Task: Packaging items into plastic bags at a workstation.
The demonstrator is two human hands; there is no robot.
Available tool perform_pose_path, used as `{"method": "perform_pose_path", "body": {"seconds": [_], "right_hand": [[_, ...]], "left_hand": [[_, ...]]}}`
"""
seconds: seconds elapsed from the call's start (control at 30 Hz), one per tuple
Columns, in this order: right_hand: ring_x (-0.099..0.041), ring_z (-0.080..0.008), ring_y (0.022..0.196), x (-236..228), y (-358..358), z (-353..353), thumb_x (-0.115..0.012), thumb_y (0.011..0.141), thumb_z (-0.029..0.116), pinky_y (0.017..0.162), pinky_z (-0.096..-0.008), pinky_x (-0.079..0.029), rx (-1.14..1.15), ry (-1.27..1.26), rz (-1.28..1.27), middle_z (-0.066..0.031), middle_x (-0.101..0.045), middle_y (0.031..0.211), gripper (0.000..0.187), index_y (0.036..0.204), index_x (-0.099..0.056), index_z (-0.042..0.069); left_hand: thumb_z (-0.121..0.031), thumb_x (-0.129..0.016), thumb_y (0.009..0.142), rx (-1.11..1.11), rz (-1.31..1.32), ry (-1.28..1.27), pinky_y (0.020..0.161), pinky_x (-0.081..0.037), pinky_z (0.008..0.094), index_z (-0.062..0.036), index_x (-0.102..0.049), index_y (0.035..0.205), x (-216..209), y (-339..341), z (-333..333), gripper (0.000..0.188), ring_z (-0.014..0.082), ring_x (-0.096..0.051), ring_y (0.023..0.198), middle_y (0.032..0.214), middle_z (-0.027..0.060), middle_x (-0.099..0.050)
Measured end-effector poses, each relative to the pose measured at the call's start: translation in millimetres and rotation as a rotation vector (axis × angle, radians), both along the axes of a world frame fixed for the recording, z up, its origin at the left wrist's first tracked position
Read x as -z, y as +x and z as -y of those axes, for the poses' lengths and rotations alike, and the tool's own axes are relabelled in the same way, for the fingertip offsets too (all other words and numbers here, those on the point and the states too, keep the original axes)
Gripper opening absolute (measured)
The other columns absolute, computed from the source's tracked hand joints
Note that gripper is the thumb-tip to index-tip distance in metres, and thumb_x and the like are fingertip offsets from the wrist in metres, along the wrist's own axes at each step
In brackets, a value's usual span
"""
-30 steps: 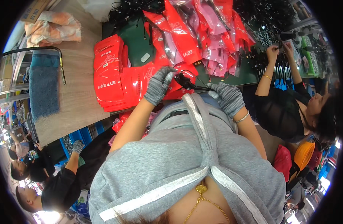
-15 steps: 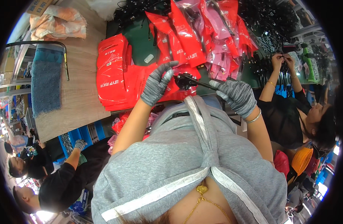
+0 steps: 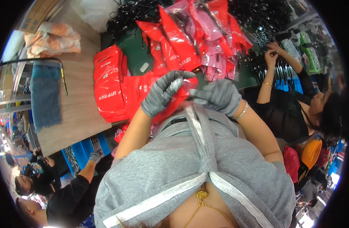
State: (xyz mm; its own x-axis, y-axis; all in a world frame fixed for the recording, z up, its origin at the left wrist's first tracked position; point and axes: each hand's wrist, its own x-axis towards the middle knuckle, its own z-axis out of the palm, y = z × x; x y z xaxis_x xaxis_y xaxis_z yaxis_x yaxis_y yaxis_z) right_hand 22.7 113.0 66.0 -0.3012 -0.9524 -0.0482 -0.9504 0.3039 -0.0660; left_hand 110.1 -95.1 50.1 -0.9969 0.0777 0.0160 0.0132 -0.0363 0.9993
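My left hand [image 3: 162, 95], in a grey knit glove, is closed on a red plastic bag [image 3: 177, 102] with a clear part, held just in front of my body. My right hand [image 3: 222, 98], gloved alike and blurred by motion, is closed at the bag's right side. A thin black cord [image 3: 192, 96] runs from its fingertips toward the bag's opening. The rest of the cord is hidden by the bag and my left hand. Beyond my left hand lies a stack of flat red bags [image 3: 109, 83] on the table.
Filled red and pink bags [image 3: 182, 41] are heaped on the green tabletop [image 3: 130, 47], with black cords [image 3: 140, 13] behind. A small white tag [image 3: 144, 67] lies there. A wooden board [image 3: 81, 83] holds a blue towel [image 3: 46, 95]. A co-worker [image 3: 292, 102] sits at the right.
The black bundle that hung between my hands no longer shows. My right hand has moved left, closer to my left hand, which now holds a red bag. The view has shifted slightly.
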Motion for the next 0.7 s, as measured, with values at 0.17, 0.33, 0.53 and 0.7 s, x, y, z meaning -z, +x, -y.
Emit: {"method": "perform_pose_path", "body": {"seconds": [0.17,0.33,0.53,0.7], "right_hand": [[-0.061,-0.0167,0.075,11,9,44,-0.068,0.087,0.034,0.063,-0.032,-0.049,0.124,-1.02,0.892,-0.0038,-0.06,0.087,0.037,0.114,-0.055,0.013],[-0.06,-0.0194,0.09,40,-22,35,-0.066,0.089,0.041,0.08,-0.0279,-0.049,0.639,-1.169,1.518,-0.0065,-0.057,0.097,0.045,0.117,-0.05,0.01],[-0.061,-0.0355,0.108,48,-31,81,-0.053,0.096,0.036,0.1,-0.0503,-0.044,-0.126,-0.881,1.063,-0.028,-0.056,0.12,0.059,0.144,-0.033,0.008],[-0.058,-0.0301,0.115,55,-73,111,-0.062,0.091,0.022,0.1,-0.0378,-0.045,0.306,-0.852,1.821,-0.0221,-0.053,0.13,0.058,0.142,-0.038,0.008]], "left_hand": [[-0.025,-0.053,0.096,-0.264,-0.05,0.155,0.098,-0.042,0.0333,-0.0003,-0.06,0.11,-44,1,-4,0.029,0.0187,-0.057,0.108,0.116,0.0095,-0.064],[-0.026,-0.058,0.091,-0.142,-0.324,0.421,0.089,-0.048,0.0408,-0.0018,-0.056,0.109,-58,17,47,0.03,0.0264,-0.062,0.092,0.096,0.0171,-0.063],[-0.029,-0.059,0.092,-0.173,-0.318,-0.2,0.092,-0.046,0.0409,0.001,-0.056,0.11,-66,-10,-6,0.035,0.0267,-0.06,0.098,0.103,0.0126,-0.061],[-0.016,-0.057,0.094,-0.101,-0.305,0.085,0.094,-0.045,0.0353,-0.0002,-0.058,0.108,-36,-40,4,0.021,0.0222,-0.06,0.101,0.108,0.0123,-0.063]]}}
